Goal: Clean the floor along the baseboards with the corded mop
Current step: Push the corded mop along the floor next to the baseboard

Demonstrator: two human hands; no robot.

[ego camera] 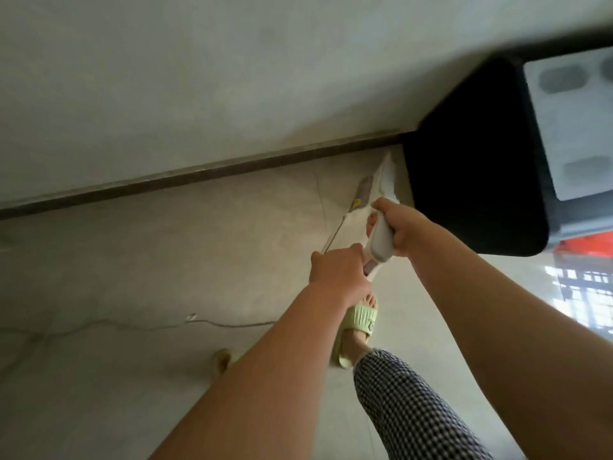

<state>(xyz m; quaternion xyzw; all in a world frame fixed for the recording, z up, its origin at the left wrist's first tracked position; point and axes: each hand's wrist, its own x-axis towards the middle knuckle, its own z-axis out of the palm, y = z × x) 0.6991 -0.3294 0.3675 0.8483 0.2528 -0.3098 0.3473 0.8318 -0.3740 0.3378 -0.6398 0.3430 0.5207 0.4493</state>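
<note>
Both hands gripped the white-and-grey corded mop (381,234): the right hand (403,227) curled round its pale grey top handle, the left hand (336,272) closed round the shaft just below, while its body reached toward the dark brown baseboard (199,175) where the pale tiled floor (166,260) met a black cabinet (471,167). It looked rigid and fairly light, best steered by that two-handed hold, with its thin cord (225,324) trailing behind. A small yellow mark on its body was too blurred to read.

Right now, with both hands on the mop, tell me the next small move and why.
Probably slide the mop head leftward along the baseboard. It sits near the dark cabinet, both the left hand and right hand grip the handle, and floor lies ahead.
</note>
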